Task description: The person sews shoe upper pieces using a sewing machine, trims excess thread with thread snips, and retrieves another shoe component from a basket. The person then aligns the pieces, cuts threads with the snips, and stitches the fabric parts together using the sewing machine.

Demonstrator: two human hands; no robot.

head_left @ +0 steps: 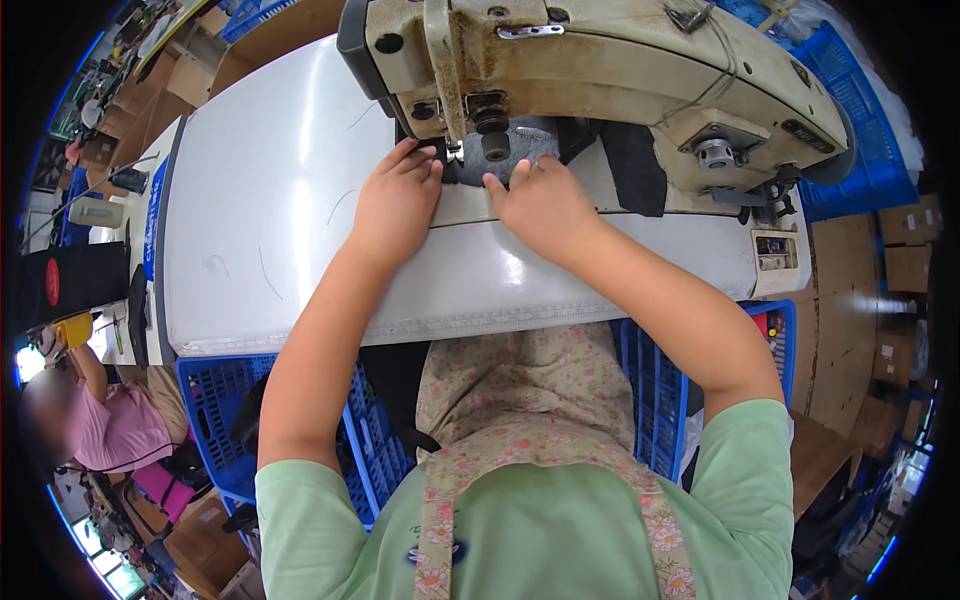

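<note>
Under the head of a beige sewing machine (600,75) lies a grey-and-black fabric piece (515,143), beside the presser foot. My left hand (398,207) is left of the needle area, its fingers bent together on the dark edge of the piece. At the piece's near edge, my right hand (548,205) has thumb and fingers closed on the grey part. Both sets of fingertips are close to the presser foot (455,150), and the exact grip is partly hidden. A black fabric strip (638,170) lies on the machine bed, right of my right hand.
The white sewing table (260,210) stretches left, with a ruler strip along its front edge. Blue crates (225,415) stand below it, and another blue basket (860,120) is behind the machine. At the far left, a person in pink (125,425) sits at another table.
</note>
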